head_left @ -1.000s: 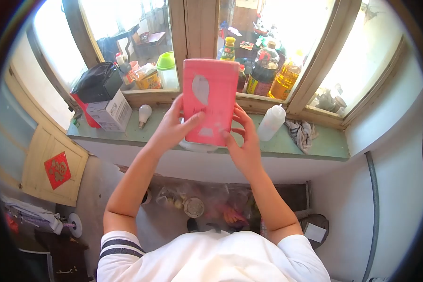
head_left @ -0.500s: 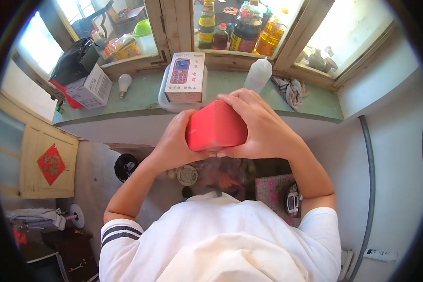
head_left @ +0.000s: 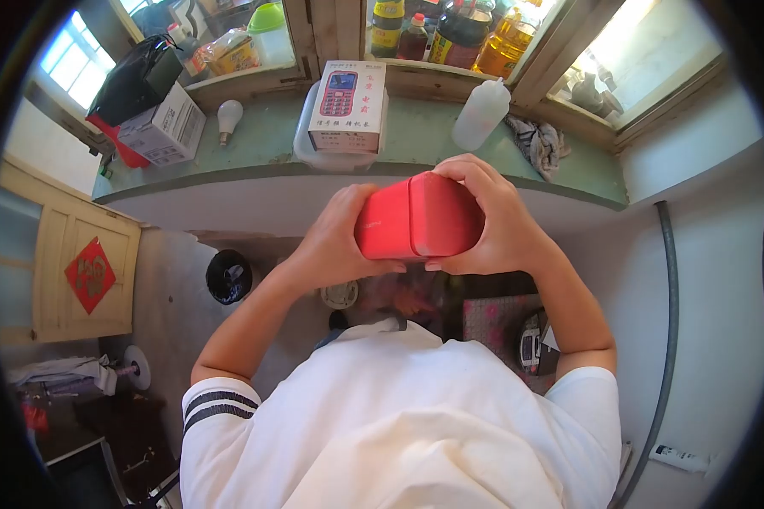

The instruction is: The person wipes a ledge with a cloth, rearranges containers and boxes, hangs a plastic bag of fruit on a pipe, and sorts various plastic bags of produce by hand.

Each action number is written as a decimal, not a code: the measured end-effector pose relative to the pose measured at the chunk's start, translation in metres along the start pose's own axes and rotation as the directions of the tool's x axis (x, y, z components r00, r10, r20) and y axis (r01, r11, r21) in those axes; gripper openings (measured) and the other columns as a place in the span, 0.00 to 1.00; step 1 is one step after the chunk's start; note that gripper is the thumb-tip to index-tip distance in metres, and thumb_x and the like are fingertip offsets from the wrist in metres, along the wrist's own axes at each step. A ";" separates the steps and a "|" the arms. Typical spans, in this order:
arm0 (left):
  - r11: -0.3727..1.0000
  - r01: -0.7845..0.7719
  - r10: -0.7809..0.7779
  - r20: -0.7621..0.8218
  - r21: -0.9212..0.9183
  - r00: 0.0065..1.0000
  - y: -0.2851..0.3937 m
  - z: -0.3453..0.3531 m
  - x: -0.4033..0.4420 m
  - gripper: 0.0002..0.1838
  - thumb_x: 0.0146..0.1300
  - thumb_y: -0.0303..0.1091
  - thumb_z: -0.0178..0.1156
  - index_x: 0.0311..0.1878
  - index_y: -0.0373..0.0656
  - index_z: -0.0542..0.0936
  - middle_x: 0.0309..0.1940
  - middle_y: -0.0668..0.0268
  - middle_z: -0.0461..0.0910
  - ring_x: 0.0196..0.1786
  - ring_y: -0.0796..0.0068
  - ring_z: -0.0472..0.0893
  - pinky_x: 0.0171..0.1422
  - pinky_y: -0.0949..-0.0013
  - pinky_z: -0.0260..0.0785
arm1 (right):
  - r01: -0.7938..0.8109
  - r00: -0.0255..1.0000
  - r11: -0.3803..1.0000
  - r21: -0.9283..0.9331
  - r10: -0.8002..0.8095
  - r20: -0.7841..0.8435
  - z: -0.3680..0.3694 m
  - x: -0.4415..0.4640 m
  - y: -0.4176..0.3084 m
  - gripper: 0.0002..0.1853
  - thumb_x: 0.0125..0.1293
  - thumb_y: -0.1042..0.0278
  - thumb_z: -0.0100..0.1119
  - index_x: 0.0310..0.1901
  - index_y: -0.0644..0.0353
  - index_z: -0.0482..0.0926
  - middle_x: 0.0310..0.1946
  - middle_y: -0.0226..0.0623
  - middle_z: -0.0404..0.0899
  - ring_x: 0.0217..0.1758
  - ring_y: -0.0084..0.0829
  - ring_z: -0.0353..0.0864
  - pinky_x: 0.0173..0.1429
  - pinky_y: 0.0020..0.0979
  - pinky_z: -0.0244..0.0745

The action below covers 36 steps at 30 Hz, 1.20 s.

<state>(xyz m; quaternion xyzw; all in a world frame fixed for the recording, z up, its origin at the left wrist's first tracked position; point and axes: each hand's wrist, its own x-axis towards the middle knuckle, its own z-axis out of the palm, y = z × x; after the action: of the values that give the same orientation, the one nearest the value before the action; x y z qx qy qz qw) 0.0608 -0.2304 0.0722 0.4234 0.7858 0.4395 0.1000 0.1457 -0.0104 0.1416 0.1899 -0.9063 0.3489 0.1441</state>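
Note:
Both my hands hold a red box (head_left: 387, 224) in front of me, just short of the sill's front edge. My left hand (head_left: 331, 242) is closed round its left part, thumb on the far side. On the other end, my right hand (head_left: 509, 222) grips the right part (head_left: 446, 217), which looks like a lid. A dark seam runs between the two parts. What is inside the box is hidden. Beyond it, a white phone box (head_left: 345, 110) with a red keypad phone printed on it rests on a clear plastic container (head_left: 304, 153).
On the green window sill (head_left: 263, 161) are a light bulb (head_left: 228, 120), a white squeeze bottle (head_left: 482, 114), a crumpled cloth (head_left: 536, 146), and a white carton (head_left: 163, 127) under a black item (head_left: 136, 81). Several bottles stand behind the window frame. A black bin (head_left: 228, 276) is on the floor.
The red box has shifted slightly right in view and turned. A seam between its two parts now shows, with my right hand farther right. The view has tilted slightly downward.

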 end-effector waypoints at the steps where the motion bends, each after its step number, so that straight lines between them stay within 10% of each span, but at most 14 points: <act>1: 1.000 0.016 -0.016 0.005 -0.005 1.000 0.000 0.002 -0.001 0.49 0.33 0.41 0.80 0.60 0.38 0.64 0.54 0.52 0.69 0.58 0.51 0.69 0.62 0.57 0.64 | -0.034 0.998 0.999 0.003 0.034 0.044 -0.002 0.000 -0.001 0.40 0.34 0.55 0.79 0.52 0.60 0.71 0.49 0.43 0.75 0.53 0.46 0.74 0.56 0.39 0.70; 5: 0.991 0.058 -0.062 -0.036 -0.118 0.997 -0.009 0.013 -0.004 0.49 0.35 0.39 0.80 0.61 0.38 0.64 0.54 0.53 0.69 0.58 0.56 0.70 0.62 0.59 0.65 | -0.041 0.995 0.999 -0.024 0.043 0.091 -0.003 -0.001 -0.002 0.42 0.41 0.55 0.78 0.58 0.60 0.68 0.55 0.42 0.71 0.57 0.39 0.73 0.62 0.35 0.66; 8: 0.940 0.074 -0.113 -0.099 -0.334 0.989 -0.016 0.025 -0.008 0.48 0.36 0.35 0.80 0.61 0.38 0.62 0.54 0.56 0.70 0.59 0.64 0.71 0.63 0.62 0.65 | -0.149 0.950 0.836 0.528 0.269 -0.158 -0.010 -0.019 0.029 0.34 0.56 0.55 0.69 0.60 0.61 0.67 0.56 0.38 0.73 0.57 0.33 0.73 0.62 0.33 0.65; 14: 0.863 0.082 -0.135 -0.070 -0.498 0.988 -0.025 0.064 -0.002 0.47 0.39 0.31 0.79 0.62 0.39 0.61 0.55 0.59 0.70 0.59 0.69 0.71 0.64 0.65 0.64 | -0.709 0.598 0.697 -0.109 0.511 -0.618 -0.062 -0.079 0.206 0.14 0.66 0.63 0.54 0.46 0.63 0.80 0.44 0.39 0.81 0.45 0.31 0.79 0.53 0.28 0.71; 17: 0.825 0.124 -0.193 -0.070 -0.552 0.979 -0.019 0.093 0.013 0.47 0.40 0.32 0.79 0.62 0.38 0.61 0.55 0.59 0.70 0.59 0.68 0.71 0.64 0.65 0.64 | -0.728 0.500 0.680 0.089 0.615 -0.610 -0.075 -0.070 0.238 0.14 0.67 0.64 0.53 0.47 0.63 0.79 0.42 0.40 0.81 0.45 0.33 0.80 0.52 0.29 0.72; 21: 0.886 0.179 -0.260 -0.140 -0.429 0.955 -0.012 0.126 0.040 0.47 0.39 0.35 0.79 0.61 0.35 0.62 0.55 0.56 0.69 0.58 0.65 0.71 0.63 0.62 0.65 | -0.336 0.810 0.890 0.309 0.440 -0.387 -0.054 -0.029 0.146 0.17 0.68 0.61 0.52 0.52 0.64 0.77 0.45 0.46 0.79 0.50 0.39 0.78 0.58 0.31 0.69; 23: 0.944 0.197 -0.242 -0.149 -0.266 0.959 -0.006 0.140 0.048 0.47 0.39 0.37 0.79 0.60 0.34 0.62 0.55 0.53 0.69 0.57 0.61 0.72 0.62 0.61 0.65 | -0.240 0.920 0.941 -0.239 0.142 -0.365 -0.022 -0.033 0.119 0.18 0.70 0.61 0.51 0.53 0.65 0.75 0.49 0.42 0.78 0.55 0.31 0.75 0.63 0.29 0.64; 26: 0.959 0.212 -0.242 -0.151 -0.188 0.959 -0.005 0.161 0.053 0.47 0.39 0.39 0.79 0.60 0.33 0.62 0.54 0.50 0.69 0.56 0.56 0.72 0.61 0.59 0.66 | -0.202 0.954 0.947 -0.249 0.133 -0.269 0.008 -0.049 0.132 0.16 0.70 0.63 0.51 0.52 0.64 0.75 0.49 0.46 0.77 0.56 0.37 0.75 0.63 0.33 0.65; 29: 0.954 0.233 -0.260 -0.138 -0.188 0.956 -0.004 0.172 0.063 0.48 0.38 0.37 0.79 0.61 0.35 0.62 0.53 0.52 0.70 0.56 0.58 0.72 0.60 0.60 0.66 | -0.442 0.852 0.856 0.269 0.494 -0.172 -0.019 -0.055 0.153 0.15 0.68 0.62 0.52 0.51 0.61 0.76 0.50 0.45 0.76 0.57 0.41 0.73 0.64 0.37 0.64; 31: 0.956 0.249 -0.272 -0.146 -0.157 0.951 0.001 0.180 0.063 0.48 0.38 0.36 0.79 0.62 0.35 0.61 0.54 0.52 0.70 0.56 0.59 0.72 0.60 0.60 0.66 | -0.494 0.750 0.852 0.172 0.518 -0.411 -0.051 -0.060 0.210 0.17 0.66 0.60 0.54 0.52 0.59 0.77 0.50 0.44 0.77 0.54 0.44 0.74 0.61 0.39 0.66; 33: 0.966 0.245 -0.255 -0.174 -0.078 0.951 0.003 0.184 0.069 0.48 0.39 0.37 0.79 0.62 0.35 0.61 0.54 0.51 0.70 0.56 0.58 0.72 0.61 0.59 0.66 | -0.469 0.738 0.700 -0.538 -0.024 -0.674 -0.071 -0.061 0.284 0.20 0.60 0.54 0.59 0.47 0.61 0.78 0.47 0.47 0.77 0.52 0.45 0.75 0.61 0.42 0.65; 36: 0.965 0.261 -0.255 -0.188 0.012 0.949 0.007 0.196 0.075 0.48 0.39 0.38 0.79 0.62 0.35 0.61 0.55 0.51 0.69 0.57 0.57 0.71 0.61 0.59 0.66 | -0.548 0.818 0.516 -0.658 0.165 -0.551 -0.069 -0.079 0.337 0.23 0.54 0.53 0.64 0.45 0.61 0.78 0.45 0.49 0.78 0.49 0.45 0.76 0.57 0.40 0.68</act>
<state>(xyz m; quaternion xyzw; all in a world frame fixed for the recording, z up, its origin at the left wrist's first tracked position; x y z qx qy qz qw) 0.1222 -0.0531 -0.0226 0.2763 0.8483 0.4454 0.0755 0.0744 0.2864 -0.0351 -0.1707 -0.9286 -0.0369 0.3273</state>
